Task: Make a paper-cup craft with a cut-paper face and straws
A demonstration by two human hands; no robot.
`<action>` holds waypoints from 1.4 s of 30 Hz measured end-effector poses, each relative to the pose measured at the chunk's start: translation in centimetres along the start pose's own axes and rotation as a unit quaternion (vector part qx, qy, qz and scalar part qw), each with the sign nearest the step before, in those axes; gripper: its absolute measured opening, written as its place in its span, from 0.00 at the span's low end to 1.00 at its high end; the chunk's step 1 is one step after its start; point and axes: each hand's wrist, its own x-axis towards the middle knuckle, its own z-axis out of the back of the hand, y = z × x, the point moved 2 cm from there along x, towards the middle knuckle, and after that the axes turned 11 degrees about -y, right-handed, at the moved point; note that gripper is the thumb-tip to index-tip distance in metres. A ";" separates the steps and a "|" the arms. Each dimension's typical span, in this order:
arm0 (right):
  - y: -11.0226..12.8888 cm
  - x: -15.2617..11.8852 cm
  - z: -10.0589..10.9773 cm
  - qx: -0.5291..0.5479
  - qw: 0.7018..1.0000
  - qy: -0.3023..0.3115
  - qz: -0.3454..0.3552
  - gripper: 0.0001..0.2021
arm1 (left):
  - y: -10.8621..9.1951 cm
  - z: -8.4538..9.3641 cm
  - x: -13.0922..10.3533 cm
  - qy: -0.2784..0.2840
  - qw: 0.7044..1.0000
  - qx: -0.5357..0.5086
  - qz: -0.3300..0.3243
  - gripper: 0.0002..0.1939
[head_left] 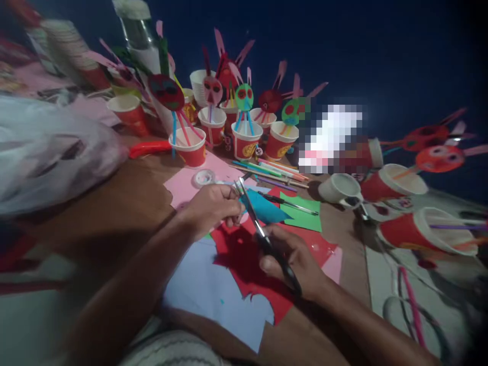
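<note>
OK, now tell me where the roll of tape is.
In the head view, the roll of tape lies on the pink paper, left of centre, just beyond the left hand.

brown wooden table (125,198) with red paper (244,274), cups (189,148), straws (274,170)
</note>
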 end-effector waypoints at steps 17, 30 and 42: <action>-0.3 -0.2 -0.1 0.075 0.997 0.013 -0.020 0.14 | 0.0 -0.3 -0.2 -0.010 0.999 -0.051 -0.013 0.07; -0.6 -0.2 -0.3 0.076 0.997 0.029 -0.018 0.13 | 0.1 -0.1 -0.1 -0.038 0.999 -0.016 -0.004 0.08; -0.3 -0.3 -0.4 0.081 0.996 0.020 -0.018 0.15 | 0.2 0.0 0.0 -0.032 0.999 -0.006 -0.008 0.07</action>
